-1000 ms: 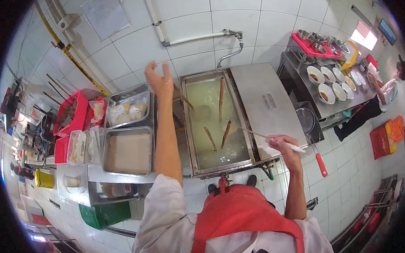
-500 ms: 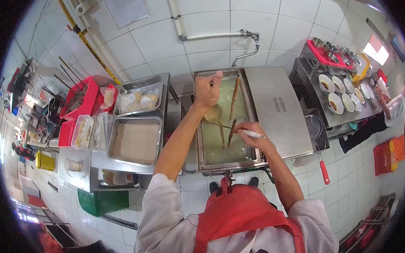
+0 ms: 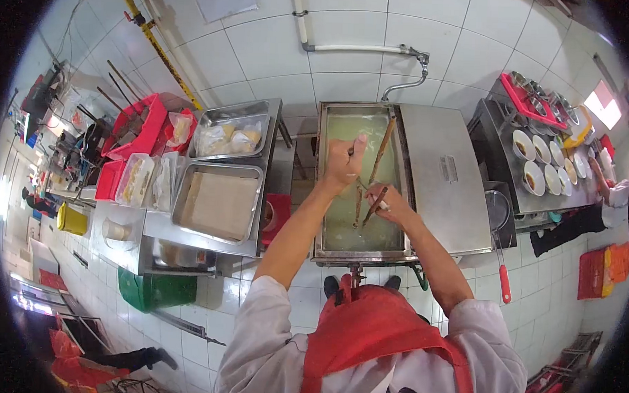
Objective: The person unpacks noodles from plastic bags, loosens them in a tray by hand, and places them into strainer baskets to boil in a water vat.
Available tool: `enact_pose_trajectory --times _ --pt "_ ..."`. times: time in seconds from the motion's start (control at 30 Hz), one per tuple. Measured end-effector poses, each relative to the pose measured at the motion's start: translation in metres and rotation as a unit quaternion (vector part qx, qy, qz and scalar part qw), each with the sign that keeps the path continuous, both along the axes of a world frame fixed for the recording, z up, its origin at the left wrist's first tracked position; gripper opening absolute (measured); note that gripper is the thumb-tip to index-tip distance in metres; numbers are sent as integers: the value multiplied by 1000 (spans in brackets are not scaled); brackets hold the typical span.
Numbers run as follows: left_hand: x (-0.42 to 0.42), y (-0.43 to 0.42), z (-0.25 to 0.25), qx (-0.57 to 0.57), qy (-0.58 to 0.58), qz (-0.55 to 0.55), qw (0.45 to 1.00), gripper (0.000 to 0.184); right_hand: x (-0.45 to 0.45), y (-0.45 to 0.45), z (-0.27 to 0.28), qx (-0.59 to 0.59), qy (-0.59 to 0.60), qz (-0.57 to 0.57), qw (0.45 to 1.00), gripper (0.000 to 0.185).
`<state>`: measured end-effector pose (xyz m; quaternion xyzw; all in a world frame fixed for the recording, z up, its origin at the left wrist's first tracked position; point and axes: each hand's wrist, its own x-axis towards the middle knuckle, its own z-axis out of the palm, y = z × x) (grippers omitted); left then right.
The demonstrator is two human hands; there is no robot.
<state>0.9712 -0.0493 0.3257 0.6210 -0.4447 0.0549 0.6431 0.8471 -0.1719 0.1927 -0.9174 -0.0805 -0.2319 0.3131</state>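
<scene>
Above the rectangular stainless-steel tank (image 3: 321, 176), the right hand (image 3: 392, 203) has its grip curled around a white handle (image 3: 383, 205); the left hand (image 3: 345, 163), farther from the body, makes a fist around a dark stick (image 3: 351, 151). A long brown stick (image 3: 382, 149) slants through cloudy greenish liquid (image 3: 341, 233), rough and slender, its lower end nearer the right hand.

1. Rectangular stainless-steel vat (image 3: 364, 256), holding cloudy greenish liquid (image 3: 342, 232).
2. Long brown wooden stick (image 3: 383, 149), slanting near the vat's right side.
3. Two shorter brown sticks (image 3: 357, 210) (image 3: 376, 206), tilted.
4. White handle (image 3: 384, 205), mostly hidden.
</scene>
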Motion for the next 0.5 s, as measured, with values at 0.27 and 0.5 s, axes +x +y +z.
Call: enact_pose_trajectory --times 0.27,0.5 --pt "0 -4 -10 10 29 -2 1000 45 1 5 8 321 125 -104 933 17" --pt "5 -4 -11 -9 37 12 999 48 7 -4 -20 488 124 32 863 12"
